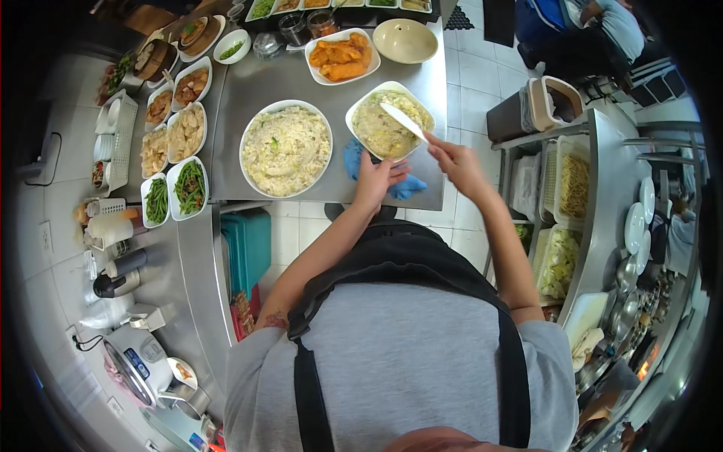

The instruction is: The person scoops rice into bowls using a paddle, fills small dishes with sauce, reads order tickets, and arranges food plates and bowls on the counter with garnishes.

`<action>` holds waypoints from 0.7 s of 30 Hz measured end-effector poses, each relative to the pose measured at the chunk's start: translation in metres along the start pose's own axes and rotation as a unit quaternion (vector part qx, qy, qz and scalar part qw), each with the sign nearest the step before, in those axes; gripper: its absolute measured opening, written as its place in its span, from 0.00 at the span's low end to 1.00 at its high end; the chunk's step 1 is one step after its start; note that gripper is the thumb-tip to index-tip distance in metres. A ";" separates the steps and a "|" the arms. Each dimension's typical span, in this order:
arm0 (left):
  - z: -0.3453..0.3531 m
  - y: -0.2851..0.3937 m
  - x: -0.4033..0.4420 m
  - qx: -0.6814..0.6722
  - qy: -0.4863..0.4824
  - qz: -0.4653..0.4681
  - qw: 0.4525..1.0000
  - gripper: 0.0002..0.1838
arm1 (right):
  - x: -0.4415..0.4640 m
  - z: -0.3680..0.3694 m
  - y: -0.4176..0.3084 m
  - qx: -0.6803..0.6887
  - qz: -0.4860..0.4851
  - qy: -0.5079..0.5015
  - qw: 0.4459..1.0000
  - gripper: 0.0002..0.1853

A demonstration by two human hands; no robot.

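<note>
My right hand [457,167] is closed round the handle of a white rice paddle [404,120]. Its flat blade lies over the fried rice [388,134] in a squarish white bowl [352,113] near the counter's right edge. My left hand [376,179] is at the near side of that bowl, thumb and fingers apart, seemingly against its wall. A crumpled blue cloth [407,187] lies beneath this hand and partly under the bowl. Left of them stands a large round white bowl [243,160] heaped with fried rice [286,147].
Behind the bowls are a dish of fried cutlets [343,59] and a beige bowl [405,41]. Plates of green beans [188,187] and other food line the left. At right, a bin [553,102] and a shelf hold noodles [574,184] and cut cabbage [559,264].
</note>
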State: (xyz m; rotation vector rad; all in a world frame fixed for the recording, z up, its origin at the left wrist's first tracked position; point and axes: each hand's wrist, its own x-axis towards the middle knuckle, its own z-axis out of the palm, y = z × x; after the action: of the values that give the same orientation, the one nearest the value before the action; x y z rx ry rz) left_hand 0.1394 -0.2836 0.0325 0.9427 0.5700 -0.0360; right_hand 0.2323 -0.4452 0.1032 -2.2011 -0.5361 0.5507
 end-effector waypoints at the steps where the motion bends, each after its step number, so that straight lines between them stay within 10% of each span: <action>1: -0.003 0.004 -0.004 0.012 0.000 -0.007 1.000 0.29 | -0.004 -0.006 -0.005 0.015 0.020 0.000 1.000 0.18; 15: -0.035 0.011 -0.043 0.126 -0.010 0.046 0.991 0.35 | -0.034 -0.046 -0.049 0.111 0.115 -0.058 0.985 0.18; 21: -0.042 0.059 -0.100 0.192 0.028 0.171 0.966 0.17 | -0.012 0.000 -0.048 0.073 -0.113 -0.010 0.991 0.20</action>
State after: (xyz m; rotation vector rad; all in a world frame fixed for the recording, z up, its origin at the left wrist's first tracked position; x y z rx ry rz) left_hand 0.0507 -0.2373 0.1054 1.4157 0.4526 0.1985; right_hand 0.2130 -0.4227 0.1435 -1.9683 -0.7218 0.4759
